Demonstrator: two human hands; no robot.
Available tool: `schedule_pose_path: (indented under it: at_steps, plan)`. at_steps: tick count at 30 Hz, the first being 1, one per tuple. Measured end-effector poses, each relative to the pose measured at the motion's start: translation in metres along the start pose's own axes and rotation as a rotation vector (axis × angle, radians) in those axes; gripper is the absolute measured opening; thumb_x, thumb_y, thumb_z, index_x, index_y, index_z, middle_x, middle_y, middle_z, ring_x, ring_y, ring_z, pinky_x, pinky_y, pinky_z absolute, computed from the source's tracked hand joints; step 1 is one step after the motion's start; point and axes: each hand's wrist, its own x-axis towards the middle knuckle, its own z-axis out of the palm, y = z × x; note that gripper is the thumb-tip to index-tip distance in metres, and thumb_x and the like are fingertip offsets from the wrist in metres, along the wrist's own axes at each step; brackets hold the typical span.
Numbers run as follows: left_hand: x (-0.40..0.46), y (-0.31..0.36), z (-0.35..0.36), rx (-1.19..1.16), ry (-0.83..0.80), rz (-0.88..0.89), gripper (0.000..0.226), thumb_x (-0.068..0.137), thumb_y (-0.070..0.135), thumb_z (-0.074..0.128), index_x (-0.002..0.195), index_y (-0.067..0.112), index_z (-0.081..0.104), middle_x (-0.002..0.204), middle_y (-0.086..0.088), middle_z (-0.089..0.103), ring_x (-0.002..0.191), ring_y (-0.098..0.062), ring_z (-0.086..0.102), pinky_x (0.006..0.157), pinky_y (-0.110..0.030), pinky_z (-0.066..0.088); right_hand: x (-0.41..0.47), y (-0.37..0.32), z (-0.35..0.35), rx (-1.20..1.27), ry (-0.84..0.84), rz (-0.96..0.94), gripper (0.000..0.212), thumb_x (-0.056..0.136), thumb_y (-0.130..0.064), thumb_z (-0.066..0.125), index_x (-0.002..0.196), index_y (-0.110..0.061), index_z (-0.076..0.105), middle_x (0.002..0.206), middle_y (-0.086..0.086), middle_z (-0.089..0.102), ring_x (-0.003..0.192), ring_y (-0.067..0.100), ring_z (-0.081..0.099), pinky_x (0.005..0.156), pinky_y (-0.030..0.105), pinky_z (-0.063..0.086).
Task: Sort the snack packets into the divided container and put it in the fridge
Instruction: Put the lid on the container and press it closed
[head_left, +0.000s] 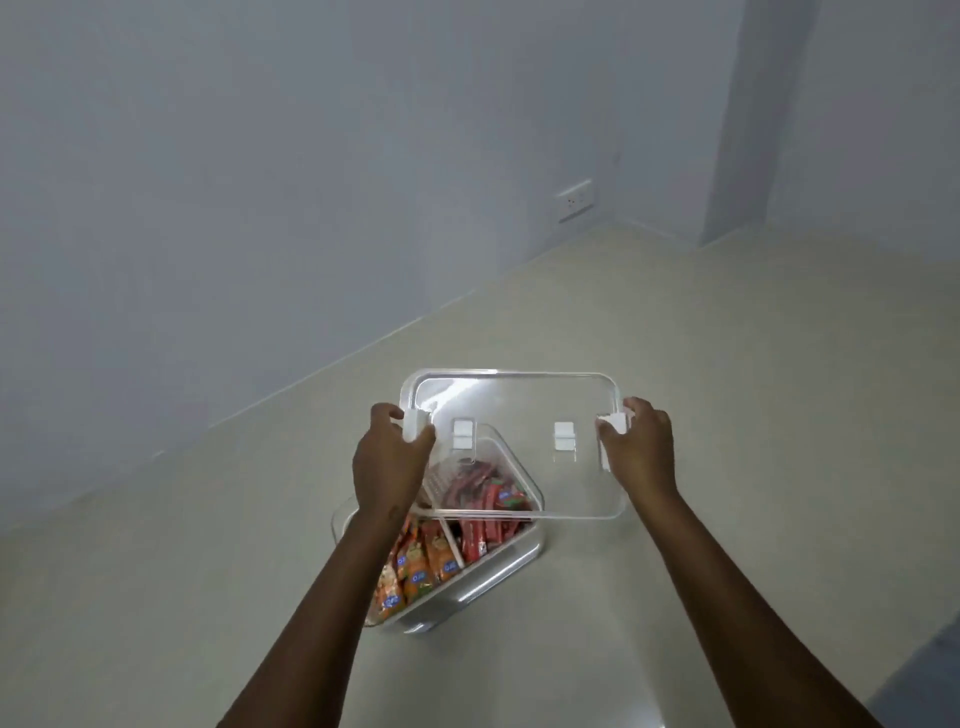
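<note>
Both our forearms ran up from the bottom of the frame to a clear lid (519, 447) held at its centre. Our left hand (389, 467) gripped the white clip (417, 425) on the lid's left edge; our right hand (641, 449) gripped the one (613, 423) on the right. Below, left of centre, the divided container (519, 558) sat on the pale floor (727, 389), orange packets (415, 566) in its near compartment, red packets (483, 499) beyond the divider, partly under the lid
</note>
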Motion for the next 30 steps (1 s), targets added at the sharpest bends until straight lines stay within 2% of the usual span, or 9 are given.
schedule_pose_path:
  at_steps: [6,9,11,13,17,22,25,28,30]
  plan:
    - [-0.036,-0.092,-0.033,-0.212,0.052,-0.394,0.033,0.077,0.034,0.073,0.097,0.017,0.053,0.087,-0.001,0.065,0.078,-0.025,0.064,0.072,-0.037,0.05,-0.024,-0.041,0.068,-0.195,-0.143,-0.283,0.045,0.083,-0.017,0.07,0.122,-0.006,0.051,0.12,0.018,0.052,0.106,0.035,0.056,0.091,0.039,0.049]
    - [-0.054,-0.121,-0.031,-0.273,0.059,-0.507,0.03,0.077,0.032,0.074,0.091,0.014,0.054,0.083,-0.003,0.064,0.076,-0.023,0.063,0.073,-0.04,0.051,-0.036,-0.043,0.093,-0.294,-0.194,-0.361,0.037,0.082,-0.018,0.071,0.112,-0.005,0.054,0.113,0.017,0.054,0.102,0.035,0.057,0.086,0.041,0.05]
    - [-0.061,-0.134,-0.031,-0.295,0.055,-0.56,0.031,0.078,0.033,0.073,0.085,0.01,0.053,0.08,-0.005,0.063,0.069,-0.021,0.058,0.068,-0.037,0.049,-0.042,-0.041,0.105,-0.338,-0.222,-0.394,0.031,0.083,-0.018,0.07,0.108,-0.007,0.054,0.109,0.016,0.056,0.099,0.033,0.056,0.083,0.04,0.051]
    - [-0.063,-0.141,-0.03,-0.303,0.044,-0.58,0.032,0.079,0.034,0.072,0.082,0.009,0.053,0.077,-0.006,0.061,0.064,-0.018,0.054,0.062,-0.033,0.045,-0.045,-0.036,0.114,-0.401,-0.221,-0.438,0.021,0.085,-0.015,0.065,0.102,-0.008,0.055,0.104,0.014,0.06,0.097,0.031,0.056,0.08,0.041,0.051]
    - [-0.063,-0.139,-0.028,-0.288,0.081,-0.571,0.03,0.081,0.032,0.071,0.089,0.008,0.055,0.081,-0.006,0.062,0.069,-0.019,0.056,0.065,-0.034,0.047,-0.046,-0.031,0.119,-0.497,-0.175,-0.481,0.011,0.085,-0.01,0.063,0.095,-0.01,0.058,0.096,0.011,0.063,0.091,0.029,0.056,0.077,0.038,0.047]
    - [-0.07,-0.137,-0.024,-0.274,0.12,-0.565,0.029,0.082,0.034,0.07,0.09,0.012,0.053,0.082,-0.002,0.063,0.071,-0.018,0.06,0.067,-0.035,0.05,-0.053,-0.027,0.123,-0.548,-0.185,-0.521,0.024,0.082,-0.006,0.065,0.104,-0.014,0.057,0.102,0.01,0.057,0.094,0.027,0.053,0.08,0.037,0.048]
    - [-0.072,-0.134,-0.023,-0.276,0.155,-0.571,0.03,0.083,0.034,0.071,0.092,0.013,0.053,0.085,-0.004,0.064,0.071,-0.016,0.059,0.06,-0.029,0.046,-0.054,-0.028,0.124,-0.631,-0.186,-0.546,0.031,0.08,-0.01,0.067,0.107,-0.016,0.054,0.105,0.009,0.055,0.094,0.025,0.052,0.077,0.037,0.048]
    - [-0.077,-0.127,-0.022,-0.286,0.216,-0.554,0.033,0.083,0.03,0.072,0.101,0.013,0.05,0.095,-0.007,0.064,0.074,-0.016,0.058,0.057,-0.024,0.043,-0.053,-0.029,0.124,-0.7,-0.152,-0.492,0.025,0.087,-0.023,0.061,0.109,-0.015,0.051,0.108,0.01,0.054,0.097,0.026,0.052,0.075,0.038,0.047]
    - [-0.08,-0.123,-0.023,-0.298,0.274,-0.551,0.041,0.085,0.025,0.071,0.116,0.013,0.047,0.115,-0.008,0.054,0.087,-0.019,0.056,0.068,-0.027,0.047,-0.051,-0.027,0.124,-0.686,-0.155,-0.443,0.028,0.091,-0.031,0.056,0.112,-0.014,0.049,0.112,0.011,0.054,0.101,0.026,0.053,0.077,0.038,0.049]
